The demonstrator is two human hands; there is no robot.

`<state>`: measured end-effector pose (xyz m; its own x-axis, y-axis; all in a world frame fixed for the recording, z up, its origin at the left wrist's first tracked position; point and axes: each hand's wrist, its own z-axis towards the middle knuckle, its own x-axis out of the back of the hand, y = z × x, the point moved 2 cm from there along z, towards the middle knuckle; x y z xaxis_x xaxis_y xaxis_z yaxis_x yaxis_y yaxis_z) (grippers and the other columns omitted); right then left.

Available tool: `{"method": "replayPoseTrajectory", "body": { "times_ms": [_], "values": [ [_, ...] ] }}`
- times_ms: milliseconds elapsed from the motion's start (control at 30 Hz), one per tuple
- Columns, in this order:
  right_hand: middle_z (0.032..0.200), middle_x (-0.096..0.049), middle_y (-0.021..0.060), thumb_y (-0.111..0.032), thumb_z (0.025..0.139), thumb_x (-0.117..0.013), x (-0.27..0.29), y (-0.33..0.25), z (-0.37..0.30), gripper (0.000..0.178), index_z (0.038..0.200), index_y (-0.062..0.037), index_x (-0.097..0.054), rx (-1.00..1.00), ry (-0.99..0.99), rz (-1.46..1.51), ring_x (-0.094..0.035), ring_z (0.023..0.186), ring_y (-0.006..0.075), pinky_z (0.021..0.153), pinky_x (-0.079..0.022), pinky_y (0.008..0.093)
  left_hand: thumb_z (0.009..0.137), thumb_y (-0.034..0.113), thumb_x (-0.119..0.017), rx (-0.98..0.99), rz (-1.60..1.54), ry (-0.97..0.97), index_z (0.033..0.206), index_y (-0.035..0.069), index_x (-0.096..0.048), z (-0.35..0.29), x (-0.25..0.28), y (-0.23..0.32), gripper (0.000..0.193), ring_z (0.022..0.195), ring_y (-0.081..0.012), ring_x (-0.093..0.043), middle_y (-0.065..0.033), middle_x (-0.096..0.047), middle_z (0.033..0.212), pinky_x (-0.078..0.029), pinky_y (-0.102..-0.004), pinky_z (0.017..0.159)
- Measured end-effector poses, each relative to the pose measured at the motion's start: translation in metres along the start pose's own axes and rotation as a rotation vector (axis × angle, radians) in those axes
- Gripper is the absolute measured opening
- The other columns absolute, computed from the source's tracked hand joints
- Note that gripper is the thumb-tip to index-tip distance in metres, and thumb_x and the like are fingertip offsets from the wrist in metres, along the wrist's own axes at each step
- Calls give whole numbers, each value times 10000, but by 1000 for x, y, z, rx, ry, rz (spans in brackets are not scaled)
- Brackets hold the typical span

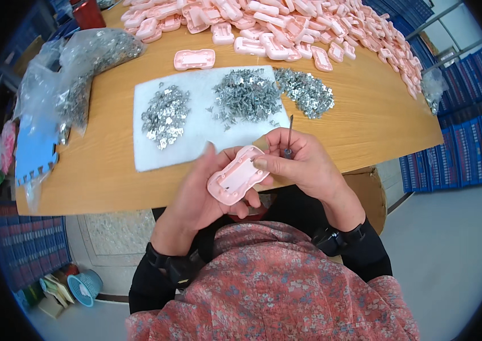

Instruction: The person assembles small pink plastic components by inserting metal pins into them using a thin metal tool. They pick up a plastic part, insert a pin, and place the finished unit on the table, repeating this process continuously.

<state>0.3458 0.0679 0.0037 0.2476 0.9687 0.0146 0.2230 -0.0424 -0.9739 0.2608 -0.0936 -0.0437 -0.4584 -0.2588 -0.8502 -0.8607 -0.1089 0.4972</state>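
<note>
While curled, left fingers (241, 209) beneath shell (235, 179).

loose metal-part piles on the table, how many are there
3: left pile and bigger middle pile on the white mat, right pile mostly on the wooden table beside it. Pink casings may hide others.

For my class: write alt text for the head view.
The left hand cradles a pink plastic shell; the right hand touches it and holds a thin-shafted tool. Beyond, metal pieces lie piled on a white mat; farther back, heaped pink shells.
</note>
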Motion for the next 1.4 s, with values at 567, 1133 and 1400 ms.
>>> {"method": "replayPoseTrajectory", "body": {
  "times_ms": [567, 1133, 1400],
  "values": [
    [867, -608, -2, -119, 912, -715, 27, 28, -89, 207, 1037, 7, -608, 224, 44, 179, -571, 739, 53, 642, -494, 205, 1060, 434, -365, -47, 188, 6, 1291, 25, -510, -22, -67, -59, 491, 742, -148, -647, -153, -673, 1040, -471, -224, 523],
    [884, -666, -2, -150, 959, -652, 27, 31, -124, 207, 1076, 21, -656, 368, 78, 83, -588, 773, 40, 697, -491, 211, 1049, 445, -376, -51, 265, -5, 1345, 54, -455, -31, -84, -82, 497, 767, -166, -661, -179, -667, 1072, -454, -215, 514],
    [936, -671, 18, -162, 982, -617, 39, 35, -125, 262, 1157, 32, -626, 310, -56, 327, -624, 803, 63, 728, -520, 234, 1067, 408, -335, -4, 193, 13, 1321, 53, -495, -26, -81, -82, 465, 766, -163, -654, -156, -669, 1072, -480, -232, 539]
  ]
}}
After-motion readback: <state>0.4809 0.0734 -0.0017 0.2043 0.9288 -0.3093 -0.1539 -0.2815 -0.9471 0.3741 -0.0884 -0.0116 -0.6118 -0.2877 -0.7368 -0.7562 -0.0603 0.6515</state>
